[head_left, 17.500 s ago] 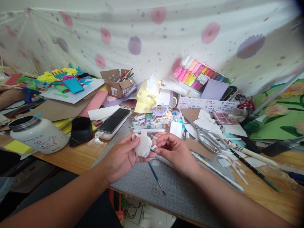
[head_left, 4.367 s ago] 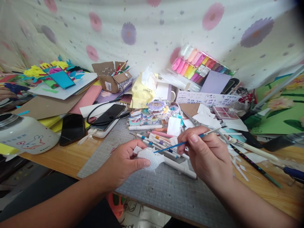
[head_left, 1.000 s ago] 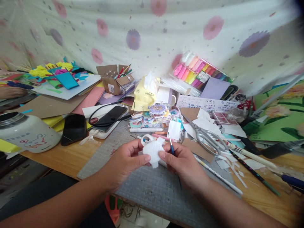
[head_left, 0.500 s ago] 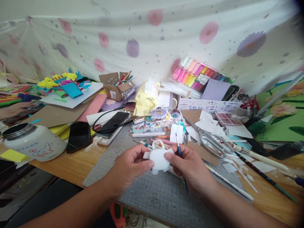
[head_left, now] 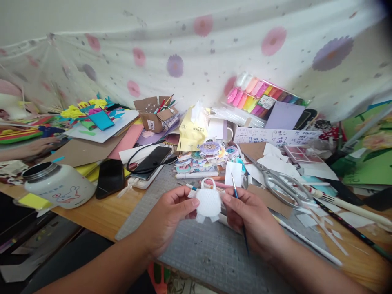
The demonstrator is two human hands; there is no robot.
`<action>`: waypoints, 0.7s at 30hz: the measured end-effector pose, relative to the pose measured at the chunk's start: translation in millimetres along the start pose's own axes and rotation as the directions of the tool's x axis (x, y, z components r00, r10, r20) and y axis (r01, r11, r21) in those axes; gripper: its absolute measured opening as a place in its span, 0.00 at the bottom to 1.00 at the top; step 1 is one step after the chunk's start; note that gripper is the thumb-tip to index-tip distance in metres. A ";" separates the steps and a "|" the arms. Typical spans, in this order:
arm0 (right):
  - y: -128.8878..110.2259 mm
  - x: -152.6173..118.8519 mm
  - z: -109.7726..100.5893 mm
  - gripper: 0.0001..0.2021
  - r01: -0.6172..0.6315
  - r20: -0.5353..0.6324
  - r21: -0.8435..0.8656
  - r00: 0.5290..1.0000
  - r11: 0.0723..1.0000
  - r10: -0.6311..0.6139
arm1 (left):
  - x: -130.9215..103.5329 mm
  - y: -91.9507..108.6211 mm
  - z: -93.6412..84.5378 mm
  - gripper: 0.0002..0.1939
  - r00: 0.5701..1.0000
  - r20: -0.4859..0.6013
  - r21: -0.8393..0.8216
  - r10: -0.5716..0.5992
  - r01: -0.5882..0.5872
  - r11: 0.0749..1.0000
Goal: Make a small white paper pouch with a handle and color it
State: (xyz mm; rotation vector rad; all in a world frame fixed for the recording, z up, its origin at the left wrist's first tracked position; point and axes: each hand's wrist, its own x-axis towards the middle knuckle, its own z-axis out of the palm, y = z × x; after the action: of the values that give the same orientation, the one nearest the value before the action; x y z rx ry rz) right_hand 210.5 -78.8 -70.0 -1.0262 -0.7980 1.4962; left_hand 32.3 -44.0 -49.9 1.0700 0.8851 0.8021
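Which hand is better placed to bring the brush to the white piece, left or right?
Probably the right hand: the blue brush is in its grip, bristle end up, beside the white piece. The left hand pinches the piece's left side and could steady it.

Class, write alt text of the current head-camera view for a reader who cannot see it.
Two hands, left and right, hold a small white textured piece with a loop on top; the right also holds a paintbrush. Around them lie scissors and paper scraps.
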 end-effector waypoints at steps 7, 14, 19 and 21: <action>-4.1 1.1 -2.1 0.17 0.020 0.003 0.019 1.000 1.000 -0.020 | 0.1 0.8 -4.0 0.07 0.999 -0.028 0.041 0.040 -0.039 0.998; 1.1 -3.5 -0.7 0.17 0.015 0.066 -0.081 0.998 0.997 -0.010 | -0.8 -1.6 2.3 0.07 0.997 -0.042 -0.005 0.058 -0.059 0.998; 1.6 -2.5 -1.1 0.16 0.014 0.035 -0.082 0.999 0.996 -0.011 | -0.1 -2.2 2.8 0.06 0.996 -0.048 -0.008 0.071 -0.071 0.997; 2.1 -2.1 -0.8 0.16 0.008 0.047 -0.082 0.999 0.997 -0.004 | 0.1 -2.4 4.0 0.06 0.997 -0.051 -0.068 0.055 -0.058 0.996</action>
State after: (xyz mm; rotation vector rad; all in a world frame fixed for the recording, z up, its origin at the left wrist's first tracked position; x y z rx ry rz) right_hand 210.4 -81.3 -71.8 -1.0515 -0.9014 1.4979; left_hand 36.3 -46.1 -51.3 1.0218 0.8656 0.9033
